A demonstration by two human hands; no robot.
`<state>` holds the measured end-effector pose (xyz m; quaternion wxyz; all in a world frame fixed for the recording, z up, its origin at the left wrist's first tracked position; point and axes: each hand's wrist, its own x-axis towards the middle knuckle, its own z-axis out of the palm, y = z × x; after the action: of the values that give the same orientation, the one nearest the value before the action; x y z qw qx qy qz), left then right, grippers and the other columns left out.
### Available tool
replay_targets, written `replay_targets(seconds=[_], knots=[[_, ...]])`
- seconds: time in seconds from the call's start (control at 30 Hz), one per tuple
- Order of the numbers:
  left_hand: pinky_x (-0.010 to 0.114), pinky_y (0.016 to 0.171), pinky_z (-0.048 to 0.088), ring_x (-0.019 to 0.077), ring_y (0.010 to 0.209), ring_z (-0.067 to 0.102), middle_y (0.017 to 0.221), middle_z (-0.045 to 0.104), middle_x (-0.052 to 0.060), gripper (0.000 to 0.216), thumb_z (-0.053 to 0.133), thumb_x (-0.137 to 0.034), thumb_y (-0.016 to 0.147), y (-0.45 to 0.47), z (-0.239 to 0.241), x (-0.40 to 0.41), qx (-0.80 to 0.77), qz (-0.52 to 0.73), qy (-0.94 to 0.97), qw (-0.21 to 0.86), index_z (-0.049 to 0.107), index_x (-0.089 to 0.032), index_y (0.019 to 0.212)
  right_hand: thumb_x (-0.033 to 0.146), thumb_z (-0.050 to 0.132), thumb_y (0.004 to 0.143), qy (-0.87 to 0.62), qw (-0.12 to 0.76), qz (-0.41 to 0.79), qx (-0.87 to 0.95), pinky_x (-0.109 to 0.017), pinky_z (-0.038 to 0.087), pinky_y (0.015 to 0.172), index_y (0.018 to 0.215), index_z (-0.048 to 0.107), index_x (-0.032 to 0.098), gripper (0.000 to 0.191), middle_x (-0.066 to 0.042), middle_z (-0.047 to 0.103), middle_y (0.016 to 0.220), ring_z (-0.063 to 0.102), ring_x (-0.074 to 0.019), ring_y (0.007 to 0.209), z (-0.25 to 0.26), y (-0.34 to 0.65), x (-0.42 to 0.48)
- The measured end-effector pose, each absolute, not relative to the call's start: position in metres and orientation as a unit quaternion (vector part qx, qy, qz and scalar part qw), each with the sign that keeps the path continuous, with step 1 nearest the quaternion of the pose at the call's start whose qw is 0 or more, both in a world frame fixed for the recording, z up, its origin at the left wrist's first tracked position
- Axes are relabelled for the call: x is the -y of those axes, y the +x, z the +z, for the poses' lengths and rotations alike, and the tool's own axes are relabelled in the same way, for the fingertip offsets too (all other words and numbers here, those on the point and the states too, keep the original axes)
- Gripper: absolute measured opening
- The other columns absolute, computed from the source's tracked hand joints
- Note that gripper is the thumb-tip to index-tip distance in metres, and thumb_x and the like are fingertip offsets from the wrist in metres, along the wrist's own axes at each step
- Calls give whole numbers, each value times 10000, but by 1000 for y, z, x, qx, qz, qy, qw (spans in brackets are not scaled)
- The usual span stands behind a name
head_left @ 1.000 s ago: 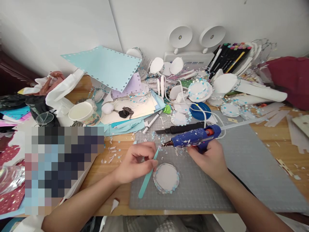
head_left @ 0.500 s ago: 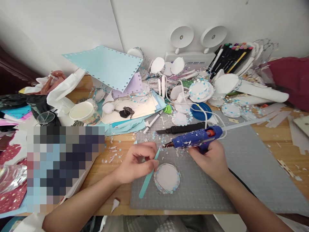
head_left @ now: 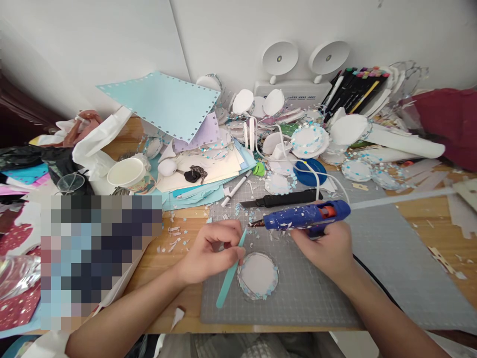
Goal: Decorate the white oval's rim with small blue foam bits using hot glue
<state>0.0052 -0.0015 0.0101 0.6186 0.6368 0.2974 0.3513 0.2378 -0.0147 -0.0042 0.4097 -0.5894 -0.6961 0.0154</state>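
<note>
Between the thumb and fingers of my left hand (head_left: 218,251) is a pair of teal tweezers (head_left: 228,283), its tip pointing up and away from me. My right hand (head_left: 326,251) grips a blue hot glue gun (head_left: 298,216) speckled with dried glue. A translucent glue stick (head_left: 395,199) runs out of its back end. The gun's nozzle lies close to the tweezer tip; whether they touch, or a small piece sits there, I cannot tell. Below the hands, a round white disc (head_left: 258,274) edged with small blue and white pieces rests on the grey cutting mat (head_left: 309,308).
Behind the gun lie a black utility knife (head_left: 283,199), a white pen (head_left: 236,191) and a blue round lid (head_left: 310,172). Decorated discs (head_left: 308,140) crowd the back. A paper cup (head_left: 127,174) stands at left near stacked coloured paper (head_left: 201,191). Glue sticks (head_left: 428,176) lie at right.
The glue gun has tilted slightly in my right hand, its back end and the glue stick swinging a little lower and right. My left hand and the tweezers have barely moved.
</note>
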Motion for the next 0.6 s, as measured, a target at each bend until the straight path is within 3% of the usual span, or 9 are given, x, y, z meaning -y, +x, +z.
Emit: replay_targets(seconds=[0.1, 0.17, 0.37, 0.47, 0.6], knots=[[258, 551, 308, 122, 585, 417, 584, 442, 8, 323, 588, -216, 769, 5, 10, 2, -298, 348, 636, 621, 487, -141, 471, 278, 634, 684, -588, 417, -57, 691, -275, 468, 530, 732, 563, 206, 113, -18, 642, 637, 601, -172, 529, -1, 245, 15], [257, 559, 319, 125, 590, 424, 584, 451, 12, 318, 591, -230, 777, 4, 10, 2, -300, 345, 633, 625, 521, -138, 480, 320, 654, 697, -625, 402, -91, 663, -302, 469, 553, 712, 547, 217, 150, -48, 651, 662, 620, -197, 562, 3, 256, 19], [257, 581, 341, 131, 606, 439, 593, 473, 20, 305, 611, -279, 776, 3, 10, 2, -320, 341, 622, 628, 607, -134, 508, 437, 697, 638, -793, 358, -125, 477, -387, 339, 477, 477, 408, 281, 366, -54, 452, 416, 543, -266, 463, 4, 326, 44], [257, 586, 340, 129, 602, 443, 599, 485, 21, 287, 616, -271, 771, 3, 10, 2, -324, 344, 613, 633, 636, -131, 521, 501, 648, 640, -828, 326, -137, 436, -394, 296, 454, 617, 498, 296, 255, -61, 468, 493, 528, -266, 461, -6, 366, 59], [262, 598, 341, 132, 613, 456, 617, 502, 24, 273, 619, -274, 782, 3, 7, 3, -321, 345, 600, 647, 670, -132, 555, 518, 658, 606, -836, 276, -94, 465, -385, 278, 408, 753, 559, 323, 263, -50, 483, 529, 431, -198, 352, -23, 399, 74]])
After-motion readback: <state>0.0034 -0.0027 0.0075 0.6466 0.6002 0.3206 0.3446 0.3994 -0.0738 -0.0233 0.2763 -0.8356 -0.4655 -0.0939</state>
